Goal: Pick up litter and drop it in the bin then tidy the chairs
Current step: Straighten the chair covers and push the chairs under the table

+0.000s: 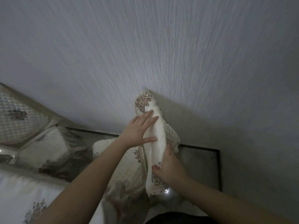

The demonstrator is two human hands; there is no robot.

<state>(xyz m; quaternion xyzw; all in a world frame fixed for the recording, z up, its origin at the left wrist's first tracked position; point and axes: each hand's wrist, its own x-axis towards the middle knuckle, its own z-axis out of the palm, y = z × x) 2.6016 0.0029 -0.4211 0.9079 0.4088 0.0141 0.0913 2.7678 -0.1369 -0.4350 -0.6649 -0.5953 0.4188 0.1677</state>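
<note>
wall (161, 46): pale, fine streaked texture, fills the top and right of the view; dim light.
sofa seat (19, 191): white cover with floral print, bottom left, runs along the wall.
floor (200, 162): grey, dark border strip along its far and right edges, visible right of the sofa, next to the wall.
left cushions: quilted cushion (17, 120) leans on the wall at far left; second floral cushion (47, 149) lies just beside it, lower, touching.
held cushion (155, 143): cream, embroidered floral corners, stands on end, seen nearly edge-on; top corner touches the wall; lower part sits against another floral cushion (126, 175) beneath/behind it.
left hand (137, 131): flat on the left face of the held cushion; fingers (150, 118) straight and spread, pressing, not wrapped around anything.
right hand (168, 168): at the lower right edge of the held cushion; fingers curl around the edge and grip the fabric, thumb on the near side.
arms: both bare, come in from the bottom edge, left crossing over the sofa.
bright spot (166, 190): small glare just below the right hand; can't tell what it is.
litter/bin/chairs: can't tell, not identifiable here.
</note>
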